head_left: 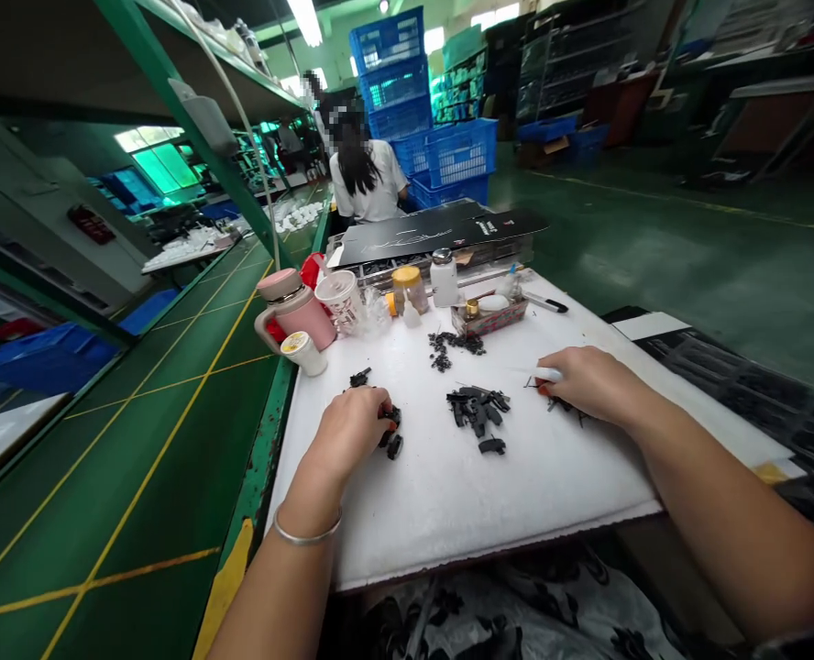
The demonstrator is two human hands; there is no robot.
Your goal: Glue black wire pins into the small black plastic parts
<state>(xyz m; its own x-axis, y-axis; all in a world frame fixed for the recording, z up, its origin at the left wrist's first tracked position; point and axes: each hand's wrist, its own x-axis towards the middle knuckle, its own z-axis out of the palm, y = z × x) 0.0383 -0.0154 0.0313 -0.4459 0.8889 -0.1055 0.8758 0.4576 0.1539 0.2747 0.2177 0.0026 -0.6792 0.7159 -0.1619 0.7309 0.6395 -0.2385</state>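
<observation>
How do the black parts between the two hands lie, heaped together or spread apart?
Heaped together, loosely: the black parts overlap in one cluster on the white tabletop.

A ceiling tube (pixel 305 20) glows at eleven o'clock near a pale green wall (pixel 336 62) as I look on remotely — green-lit windows (pixel 161 168) shine at ten. A long green belt (pixel 173 353), ruled in yellow, runs along nine. I see blue crates (pixel 390 82) stacked at twelve, dim shelving (pixel 576 69) at one — and dark green floor (pixel 654 243) toward two, crossed by a yellow line (pixel 661 197).
</observation>
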